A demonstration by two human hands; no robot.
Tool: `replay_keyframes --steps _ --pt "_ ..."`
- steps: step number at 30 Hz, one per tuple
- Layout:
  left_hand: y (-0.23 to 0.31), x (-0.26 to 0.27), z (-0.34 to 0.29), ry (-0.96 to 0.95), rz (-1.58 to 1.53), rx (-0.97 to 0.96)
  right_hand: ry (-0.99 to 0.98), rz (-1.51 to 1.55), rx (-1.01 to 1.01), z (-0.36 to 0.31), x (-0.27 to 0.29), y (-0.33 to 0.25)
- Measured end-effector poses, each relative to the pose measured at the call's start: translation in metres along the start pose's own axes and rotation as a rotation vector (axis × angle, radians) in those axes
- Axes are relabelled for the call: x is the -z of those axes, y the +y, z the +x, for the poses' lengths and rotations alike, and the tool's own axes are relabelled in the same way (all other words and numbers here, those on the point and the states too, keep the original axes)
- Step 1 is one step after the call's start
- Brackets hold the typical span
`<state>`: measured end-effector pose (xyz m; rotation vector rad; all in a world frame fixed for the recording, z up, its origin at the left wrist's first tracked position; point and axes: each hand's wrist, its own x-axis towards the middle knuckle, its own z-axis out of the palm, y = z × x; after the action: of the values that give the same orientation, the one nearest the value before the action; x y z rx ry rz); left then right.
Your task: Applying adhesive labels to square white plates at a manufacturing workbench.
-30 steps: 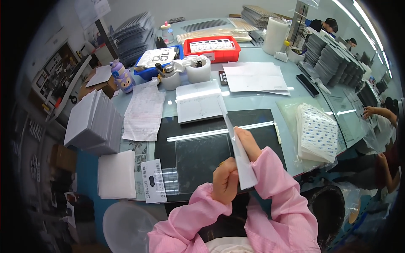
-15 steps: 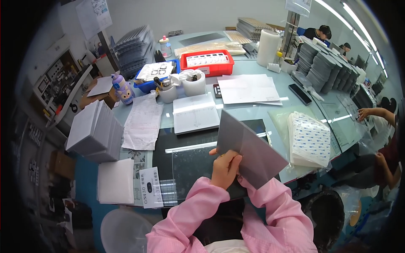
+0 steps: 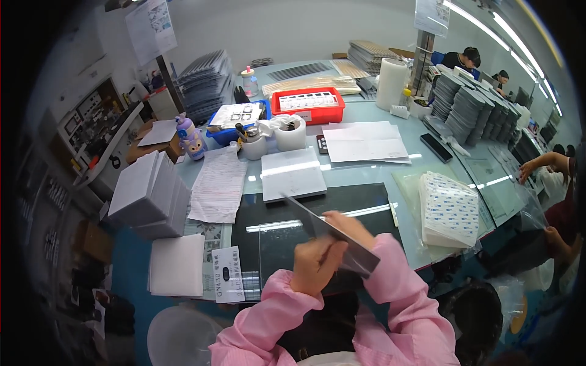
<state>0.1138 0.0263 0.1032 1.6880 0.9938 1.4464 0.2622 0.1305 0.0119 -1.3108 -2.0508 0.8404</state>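
Observation:
A thin, flat grey sheet [image 3: 361, 258] is held tilted, almost edge-on, above the front of the black mat [image 3: 373, 198]. My right hand [image 3: 353, 228] grips it from its far side, with part of the fingers hidden behind it. On the near side, my left hand [image 3: 314, 263] is closed, with thumb and fingers pressed together against or just before the sheet. Motion blurs the left fingertips, and whatever they pinch is hidden. Beneath the hands lies a clear plate [image 3: 278, 241] on the mat.
White box-like stacks [image 3: 137, 189] and a white pad [image 3: 177, 265] stand left. A white block with blue print [image 3: 448, 210] lies right, near a phone [image 3: 436, 147]. Red [image 3: 308, 116] and blue trays [image 3: 265, 113] sit behind. Bins [image 3: 183, 329] stand below the edge. A co-worker's arm [image 3: 546, 163] reaches in right.
The grey sheet has swung from facing me broadly to nearly edge-on and come lower. My right hand now shows beyond it. My left hand has moved slightly down. The view has shifted a little.

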Motion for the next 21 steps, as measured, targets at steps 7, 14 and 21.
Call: replay_keyframes --steps 7,14,21 --pt "0.001 -0.001 0.019 0.314 0.449 -0.225 0.335 0.423 0.387 -0.058 0.079 -0.144" --pt "-0.002 -0.007 0.029 0.303 0.697 -0.249 1.091 -0.364 0.769 0.029 0.071 -0.119" --pt "-0.01 0.019 0.021 0.326 0.757 -0.265 0.665 -0.398 0.59 0.063 0.046 -0.103"
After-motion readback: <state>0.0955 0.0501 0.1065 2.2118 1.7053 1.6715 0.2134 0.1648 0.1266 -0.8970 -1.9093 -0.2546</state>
